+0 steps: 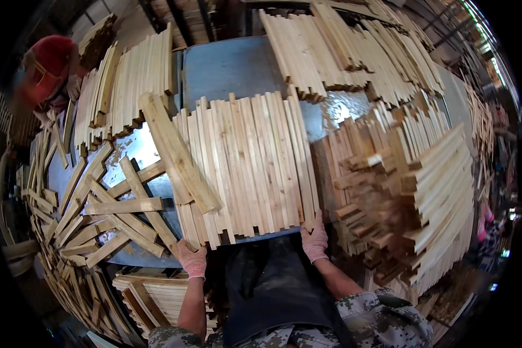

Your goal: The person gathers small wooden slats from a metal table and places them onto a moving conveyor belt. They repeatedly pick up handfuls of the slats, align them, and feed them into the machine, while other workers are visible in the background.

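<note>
Before me a row of pale wooden strips (pixel 249 162) lies side by side on a metal-topped table, their near ends close to the table's front edge. My left hand (pixel 192 260), in a pinkish knit glove, is at the row's near left corner, its fingers against the strip ends. At the near right corner my right hand (pixel 315 239), gloved alike, presses against the outermost strip with its thumb up along it. Both hands' fingertips are partly hidden by the wood. A wider, rougher board (pixel 180 153) lies slantwise across the row's left side.
Loose sticks (pixel 124 206) lie crisscross at the left. Stacked strips (pixel 124 87) stand at the far left, more strips (pixel 307 52) at the far right, and a tall pile (pixel 441 197) close on my right. A person in red (pixel 52 64) works at the far left.
</note>
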Demonstrator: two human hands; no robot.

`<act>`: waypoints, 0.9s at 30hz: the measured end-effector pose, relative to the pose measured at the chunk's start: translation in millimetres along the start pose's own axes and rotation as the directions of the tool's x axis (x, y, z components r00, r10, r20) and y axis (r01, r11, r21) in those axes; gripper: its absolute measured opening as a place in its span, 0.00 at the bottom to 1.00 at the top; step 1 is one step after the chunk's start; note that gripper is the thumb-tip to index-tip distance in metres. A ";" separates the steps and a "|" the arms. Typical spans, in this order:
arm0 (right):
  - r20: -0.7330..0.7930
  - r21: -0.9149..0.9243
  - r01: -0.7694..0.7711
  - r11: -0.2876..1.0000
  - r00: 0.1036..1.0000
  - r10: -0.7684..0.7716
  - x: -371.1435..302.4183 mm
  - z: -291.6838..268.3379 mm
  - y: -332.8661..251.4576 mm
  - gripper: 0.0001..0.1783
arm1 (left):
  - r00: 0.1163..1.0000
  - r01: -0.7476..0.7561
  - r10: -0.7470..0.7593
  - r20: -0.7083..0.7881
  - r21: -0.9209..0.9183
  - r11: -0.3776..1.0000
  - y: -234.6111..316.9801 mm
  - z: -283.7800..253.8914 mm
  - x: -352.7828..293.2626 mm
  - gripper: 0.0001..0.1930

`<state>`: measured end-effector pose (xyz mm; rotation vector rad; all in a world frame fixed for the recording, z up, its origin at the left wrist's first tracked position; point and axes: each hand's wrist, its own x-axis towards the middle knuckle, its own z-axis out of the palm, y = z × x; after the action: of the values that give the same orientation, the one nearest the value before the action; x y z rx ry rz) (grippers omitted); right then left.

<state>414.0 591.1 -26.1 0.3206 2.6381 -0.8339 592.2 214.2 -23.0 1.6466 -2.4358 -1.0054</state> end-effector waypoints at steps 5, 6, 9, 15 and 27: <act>0.200 -0.200 0.114 0.973 0.977 -0.073 3.7 -34.9 -12.4 0.56 | 0.992 -0.063 0.050 0.114 0.113 0.992 -2.8 -17.1 5.0 0.39; 0.242 -0.305 0.129 0.943 0.969 -0.055 5.6 -47.7 -20.8 0.57 | 0.982 -0.055 0.029 0.189 0.136 0.989 -0.2 -26.2 13.6 0.40; 0.098 -0.316 0.116 0.942 0.991 -0.089 8.3 -52.7 -19.9 0.58 | 0.988 -0.148 0.141 0.062 0.147 0.978 31.0 -38.4 46.1 0.48; 0.000 -0.106 0.067 0.992 0.998 -0.068 75.6 -16.2 -62.7 0.56 | 0.974 -0.147 0.195 -0.113 0.337 0.930 150.0 -2.3 143.5 0.54; 0.046 -0.006 -0.045 0.999 0.998 0.045 101.6 -3.4 -85.6 0.55 | 0.985 -0.173 0.170 0.030 0.202 0.964 195.8 46.3 105.4 0.33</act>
<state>293.5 535.3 -20.3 0.3542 2.5800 -0.8103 368.4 193.0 10.0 1.4489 -2.7130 -0.7675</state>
